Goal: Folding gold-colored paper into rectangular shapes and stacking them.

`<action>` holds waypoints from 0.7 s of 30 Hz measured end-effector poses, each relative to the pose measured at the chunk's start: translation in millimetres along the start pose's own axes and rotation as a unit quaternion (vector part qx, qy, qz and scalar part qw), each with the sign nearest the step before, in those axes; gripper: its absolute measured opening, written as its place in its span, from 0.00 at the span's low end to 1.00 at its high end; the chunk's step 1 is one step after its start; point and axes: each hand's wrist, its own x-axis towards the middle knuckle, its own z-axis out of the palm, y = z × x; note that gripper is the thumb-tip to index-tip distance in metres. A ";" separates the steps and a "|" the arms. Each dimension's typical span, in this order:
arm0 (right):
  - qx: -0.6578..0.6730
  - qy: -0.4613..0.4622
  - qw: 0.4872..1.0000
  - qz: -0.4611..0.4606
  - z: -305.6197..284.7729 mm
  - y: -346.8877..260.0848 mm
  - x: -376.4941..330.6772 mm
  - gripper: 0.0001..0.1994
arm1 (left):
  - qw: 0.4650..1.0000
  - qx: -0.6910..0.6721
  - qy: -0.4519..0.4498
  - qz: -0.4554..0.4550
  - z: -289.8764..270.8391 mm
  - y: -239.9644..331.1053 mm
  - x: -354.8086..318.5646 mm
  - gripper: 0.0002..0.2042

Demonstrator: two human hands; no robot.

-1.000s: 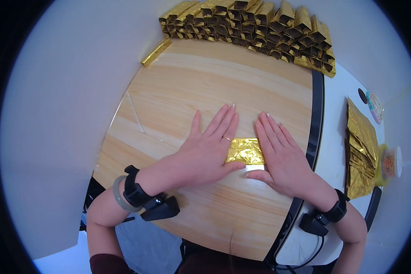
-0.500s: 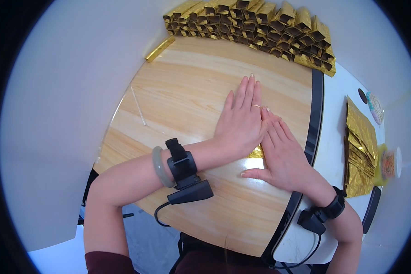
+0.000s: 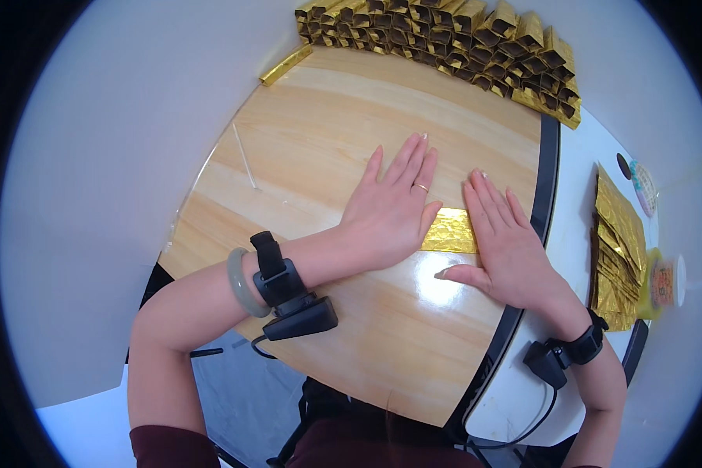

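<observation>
A flat strip of gold foil paper [image 3: 449,231] lies on the wooden board [image 3: 351,335] between my two hands. My left hand [image 3: 394,204] rests palm down with fingers stretched, covering the strip's left end. On the right end my right hand [image 3: 508,238] lies flat, its thumb spread out to the left. Both hands are open and grip nothing. How far the strip reaches under each palm is hidden.
Stacked folded gold paper tubes [image 3: 444,47] line the board's far edge. One thin gold roll [image 3: 286,65] lies at the far left. To the right, a pile of gold sheets [image 3: 618,249] sits beside a round tub [image 3: 668,281]. A thin white stick [image 3: 246,156] lies on the left.
My hands have moved apart: the left slid leftward, the right shifted slightly right. More of the gold strip shows between them.
</observation>
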 end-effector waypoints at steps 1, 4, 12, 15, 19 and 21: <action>-0.001 -0.001 1.000 0.000 -0.2 -2.0 1.0 0.56 | 1.000 0.002 -0.002 -0.002 0.4 -0.9 0.6 0.32; -0.036 0.005 0.999 0.021 1.8 -19.7 4.2 0.56 | 1.000 -0.002 0.001 -0.003 2.9 -0.5 3.3 0.32; 0.002 -0.017 1.000 -0.013 -4.5 -8.1 -10.9 0.54 | 1.000 -0.013 0.015 0.005 2.7 -3.0 0.1 0.32; -0.026 -0.018 0.999 0.010 -9.0 -10.0 -17.1 0.53 | 1.000 -0.005 0.011 0.007 1.7 -1.2 -0.1 0.32; -0.052 0.005 0.999 0.006 -15.3 -34.3 -7.9 0.52 | 1.000 -0.006 0.000 0.003 3.0 0.7 2.5 0.33; -0.047 0.003 0.999 -0.002 -10.3 -35.2 -6.3 0.52 | 1.000 -0.005 -0.005 0.001 4.2 0.2 3.1 0.33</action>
